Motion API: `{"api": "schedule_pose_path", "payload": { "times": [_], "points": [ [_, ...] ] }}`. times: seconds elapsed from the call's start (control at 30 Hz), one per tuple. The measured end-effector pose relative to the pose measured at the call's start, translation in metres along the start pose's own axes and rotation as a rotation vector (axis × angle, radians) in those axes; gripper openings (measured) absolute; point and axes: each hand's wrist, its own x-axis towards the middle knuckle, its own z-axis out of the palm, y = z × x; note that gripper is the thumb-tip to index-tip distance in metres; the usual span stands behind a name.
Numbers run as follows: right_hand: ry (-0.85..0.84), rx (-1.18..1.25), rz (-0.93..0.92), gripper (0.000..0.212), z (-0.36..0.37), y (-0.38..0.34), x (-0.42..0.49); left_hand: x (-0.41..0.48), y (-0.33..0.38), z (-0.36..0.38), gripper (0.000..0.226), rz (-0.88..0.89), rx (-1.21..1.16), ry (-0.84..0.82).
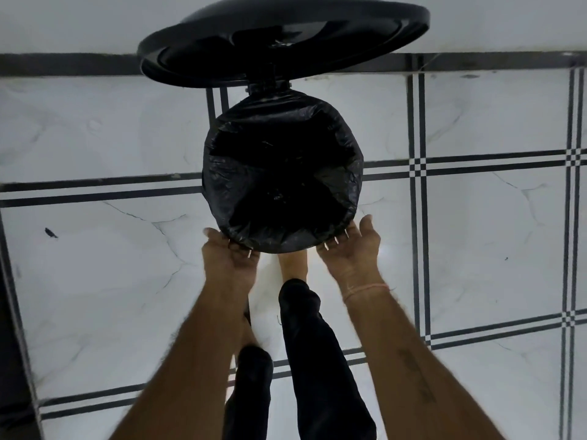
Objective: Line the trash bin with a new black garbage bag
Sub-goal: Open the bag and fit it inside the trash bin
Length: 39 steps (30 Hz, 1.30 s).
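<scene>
A round trash bin stands on the floor below me, its mouth covered by a black garbage bag point(282, 173) folded over the rim all around. The black lid point(282, 42) is swung up and open at the far side. My left hand point(228, 252) presses on the near left edge of the bag at the rim, fingers curled under. My right hand point(352, 242) lies against the near right edge, fingertips touching the bag. The bin's body is hidden under the bag.
White marble-look floor tiles point(111, 265) with dark double lines surround the bin. My foot point(292, 265) rests at the bin's near side, under the bag's edge. My legs in dark trousers point(305, 360) stand close behind it. A dark edge runs along the far left.
</scene>
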Motion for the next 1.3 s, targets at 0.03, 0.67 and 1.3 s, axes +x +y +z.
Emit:
{"api": "schedule_pose_path", "payload": {
  "times": [0.03, 0.67, 1.3],
  "points": [
    [-0.008, -0.046, -0.015, 0.059, 0.0, -0.009, 0.004, -0.002, 0.007, 0.003, 0.04, 0.018, 0.026, -0.023],
    [-0.092, -0.529, -0.125, 0.042, 0.022, -0.057, 0.026, 0.005, 0.057, 0.021, 0.04, 0.168, 0.498, -0.045],
    [-0.178, -0.931, -0.403, 0.019, 0.117, -0.1, 0.061, 0.041, 0.105, 0.082, 0.034, 0.465, 0.801, -0.132]
  ]
}}
